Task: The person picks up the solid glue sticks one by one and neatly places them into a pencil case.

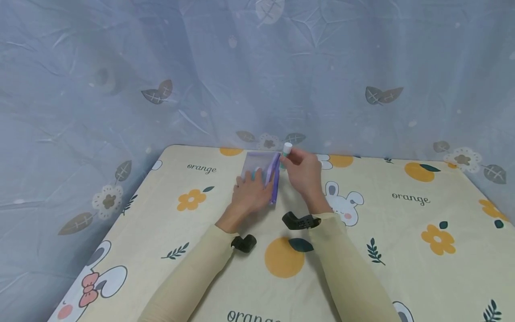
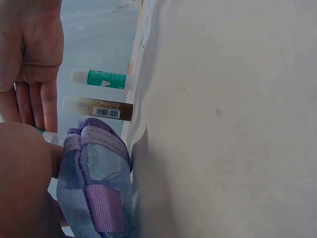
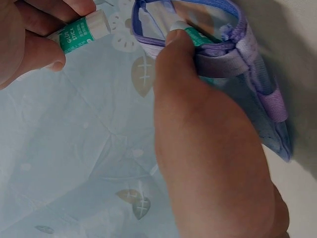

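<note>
My left hand [image 1: 251, 194] holds a translucent mesh zip pouch [image 1: 260, 159] with purple edging at the far side of the table. Its thumb lies at the pouch's mouth, which gapes in the right wrist view. Just inside that mouth, a green-and-white glue stick [image 3: 197, 37] shows. Beside the opening, my right hand [image 1: 304, 173] pinches another glue stick [image 3: 77, 34], green-labelled with a white cap. In the left wrist view, a green glue stick [image 2: 106, 79] and a brown-labelled stick [image 2: 106, 108] stand upright near the pouch; the head view does not show them clearly.
A cream tablecloth [image 1: 225, 286] printed with oranges, flowers and rabbits covers the table. Close behind the table's far edge hangs a blue-grey patterned curtain [image 1: 257, 80]. Dark wrist cameras sit on both sleeves.
</note>
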The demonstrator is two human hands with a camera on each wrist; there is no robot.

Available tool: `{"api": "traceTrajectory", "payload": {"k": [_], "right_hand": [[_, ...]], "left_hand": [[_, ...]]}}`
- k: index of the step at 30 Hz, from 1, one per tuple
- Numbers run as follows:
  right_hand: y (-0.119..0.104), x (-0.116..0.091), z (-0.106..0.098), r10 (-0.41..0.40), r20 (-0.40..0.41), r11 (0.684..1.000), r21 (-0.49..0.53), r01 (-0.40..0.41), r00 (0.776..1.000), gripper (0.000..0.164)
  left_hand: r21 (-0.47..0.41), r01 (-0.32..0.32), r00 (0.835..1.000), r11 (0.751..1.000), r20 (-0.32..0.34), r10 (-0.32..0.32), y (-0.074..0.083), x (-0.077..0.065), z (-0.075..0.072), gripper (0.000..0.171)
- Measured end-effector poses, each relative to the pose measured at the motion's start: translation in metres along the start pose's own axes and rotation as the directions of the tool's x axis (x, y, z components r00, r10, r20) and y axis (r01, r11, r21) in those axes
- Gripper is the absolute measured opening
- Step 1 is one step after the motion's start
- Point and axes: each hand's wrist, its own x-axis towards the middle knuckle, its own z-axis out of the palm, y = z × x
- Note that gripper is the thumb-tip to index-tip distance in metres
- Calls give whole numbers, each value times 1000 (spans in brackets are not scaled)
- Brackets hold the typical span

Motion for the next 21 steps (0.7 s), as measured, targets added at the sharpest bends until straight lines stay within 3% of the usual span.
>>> {"api": "traceTrajectory", "payload": {"k": [4,7,12,21], "right_hand": [[-1,-1,3,21,-2,999,-33,-21,1000,37],[-1,-2,4,21,-2,999,-49,-21,1000,37],[0,-3,7,7,4,998,-65,-7,1000,37],[2,-3,9,5,23,998,-69,-4,1000,37]], "left_hand": [[5,-4,1000,1000,-18,4,-10,14,13,74],[0,-5,1000,1000,-12,5,-9,12,11,72],[-2,-8,1000,1000,9,8,2,-4,-4,68],[-13,-5,1000,1000,1,5,-7,8,8,70]]}}
